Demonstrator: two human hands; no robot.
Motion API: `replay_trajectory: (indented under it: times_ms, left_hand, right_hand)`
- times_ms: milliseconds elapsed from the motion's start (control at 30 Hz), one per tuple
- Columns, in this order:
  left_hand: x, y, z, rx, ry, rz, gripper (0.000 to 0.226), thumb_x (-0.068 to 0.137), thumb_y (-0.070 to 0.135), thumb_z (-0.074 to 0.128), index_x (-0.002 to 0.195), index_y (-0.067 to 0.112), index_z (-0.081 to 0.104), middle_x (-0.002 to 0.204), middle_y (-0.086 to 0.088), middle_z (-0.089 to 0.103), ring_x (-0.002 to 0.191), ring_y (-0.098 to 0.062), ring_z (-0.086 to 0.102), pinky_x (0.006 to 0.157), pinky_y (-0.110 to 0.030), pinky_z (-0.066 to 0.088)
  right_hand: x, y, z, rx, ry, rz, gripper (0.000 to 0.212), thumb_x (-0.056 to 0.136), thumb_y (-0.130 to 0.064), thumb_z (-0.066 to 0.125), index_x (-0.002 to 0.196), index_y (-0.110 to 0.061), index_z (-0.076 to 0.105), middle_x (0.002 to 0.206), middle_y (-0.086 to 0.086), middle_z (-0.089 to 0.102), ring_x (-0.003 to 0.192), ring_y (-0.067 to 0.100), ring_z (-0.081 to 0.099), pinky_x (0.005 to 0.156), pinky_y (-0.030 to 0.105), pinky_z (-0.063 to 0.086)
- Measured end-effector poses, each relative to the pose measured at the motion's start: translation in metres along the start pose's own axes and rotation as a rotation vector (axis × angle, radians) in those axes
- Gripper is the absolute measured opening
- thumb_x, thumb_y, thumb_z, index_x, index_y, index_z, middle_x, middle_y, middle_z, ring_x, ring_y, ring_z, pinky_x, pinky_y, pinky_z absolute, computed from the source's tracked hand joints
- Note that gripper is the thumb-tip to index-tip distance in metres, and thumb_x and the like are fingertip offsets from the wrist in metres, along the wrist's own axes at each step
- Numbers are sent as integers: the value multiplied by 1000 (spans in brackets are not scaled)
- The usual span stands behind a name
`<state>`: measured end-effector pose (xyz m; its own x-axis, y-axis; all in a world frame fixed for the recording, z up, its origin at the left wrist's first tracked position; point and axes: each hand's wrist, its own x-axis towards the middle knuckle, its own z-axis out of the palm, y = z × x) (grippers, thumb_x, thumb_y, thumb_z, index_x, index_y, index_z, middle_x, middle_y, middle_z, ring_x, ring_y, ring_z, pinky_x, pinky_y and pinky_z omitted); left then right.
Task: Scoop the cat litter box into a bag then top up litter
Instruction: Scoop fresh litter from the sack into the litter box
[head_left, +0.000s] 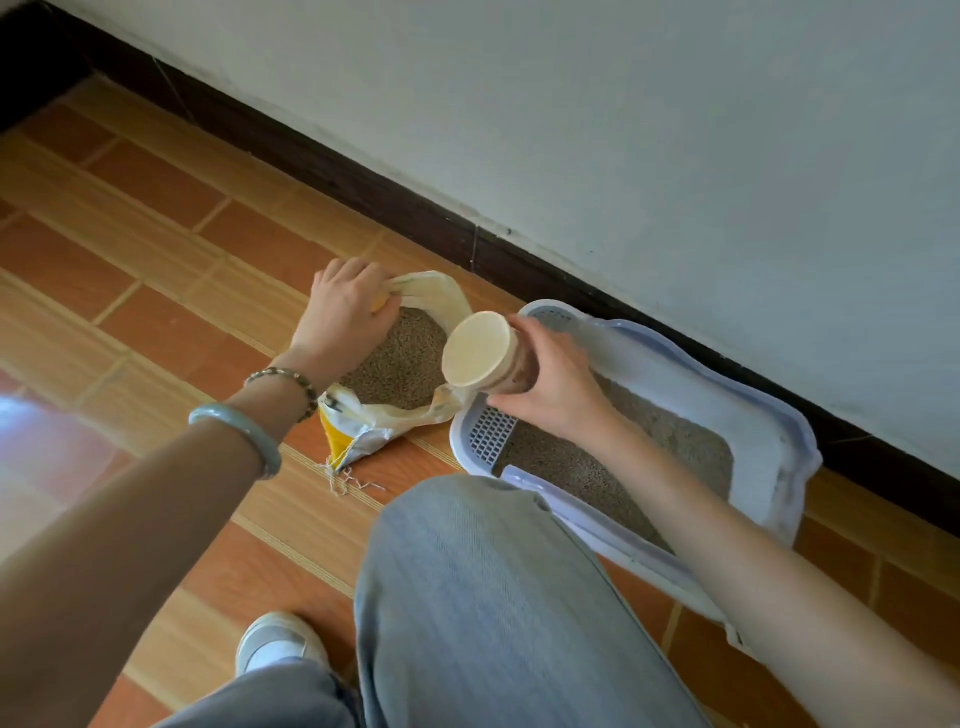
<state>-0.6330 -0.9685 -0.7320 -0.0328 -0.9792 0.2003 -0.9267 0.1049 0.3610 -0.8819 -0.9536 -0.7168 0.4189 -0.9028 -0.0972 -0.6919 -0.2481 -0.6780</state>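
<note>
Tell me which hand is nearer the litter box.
Right. The right hand, gripping the cup, is over the litter box; the left hand holds the litter bag at its rim, beside the box.

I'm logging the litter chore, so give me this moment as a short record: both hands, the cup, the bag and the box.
left hand: grips the bag's rim, holding it open
right hand: holds the cup
cup: on its side, above where bag and box meet; contents cannot be told
bag: open on the floor, litter inside
box: along the wall, holds litter too, grid at the bag end
</note>
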Motion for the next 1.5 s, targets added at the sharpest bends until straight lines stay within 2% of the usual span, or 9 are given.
replay_trajectory:
  times_ms: [200,400,667,833,900,967,1033,1200,1500]
  left_hand:
    - [-13,-13,-20,-76,20,-29,29,95,20,52,120,6,60,114,-13,62,109,-31,51,96,-39,39]
    - [-38,-28,-26,-74,-29,-110,37,93,20,56,127,6,54,121,-13,58,112,-29,52,99,-36,40]
    - [-51,-20,-26,-149,-10,-455,22,88,16,56,105,4,63,92,-10,63,81,-27,56,69,-34,47]
    - [-51,-9,-26,-205,-248,-731,32,88,32,62,81,2,55,72,-6,53,58,-19,46,51,-27,41]
    - [-53,-7,-25,-126,-403,-761,37,89,40,60,75,7,52,64,-2,48,52,-15,43,44,-22,37]
    - [-57,-5,-24,-21,-517,-733,40,90,47,55,86,7,57,62,-1,49,50,-13,46,39,-21,37]
    - [-59,-4,-22,-59,-504,-761,44,90,46,56,91,2,61,65,-4,58,53,-16,55,44,-23,48]
    - [-61,-2,-21,-279,-415,-922,26,91,25,59,82,1,62,69,-10,67,49,-16,61,55,-24,56]
    - [-62,-8,-23,-428,-204,-1052,42,98,29,43,78,-2,63,67,-14,69,53,-21,65,62,-31,59]
  right_hand:
    - [50,-27,66,66,-71,-135,77,60,-19,80,128,-13,45,123,5,55,116,23,50,100,38,41]
    - [75,-21,99,-66,-299,23,82,65,-21,81,134,-17,35,133,10,49,123,29,46,101,35,38]
    - [74,-27,68,-50,-409,69,69,82,-17,67,142,-11,33,131,10,53,120,25,51,99,37,42]
    - [54,-17,27,11,-49,16,29,88,-16,62,116,-10,61,100,2,65,83,8,61,68,12,49]
    - [56,-9,21,16,124,32,34,85,-21,65,116,-8,57,99,5,60,82,15,61,70,22,54]
    - [62,-3,22,4,92,123,57,83,-32,68,129,-6,47,117,11,55,100,21,58,87,36,53]
    - [67,-1,30,-68,-72,219,68,82,-42,68,132,-3,44,128,14,53,117,26,53,93,36,46]
    - [75,2,49,-145,-99,169,33,88,-37,62,94,-5,58,89,7,65,76,18,62,52,18,39]
    - [95,-16,48,-337,-31,43,28,98,-21,45,98,3,61,94,18,66,87,28,64,63,27,39]
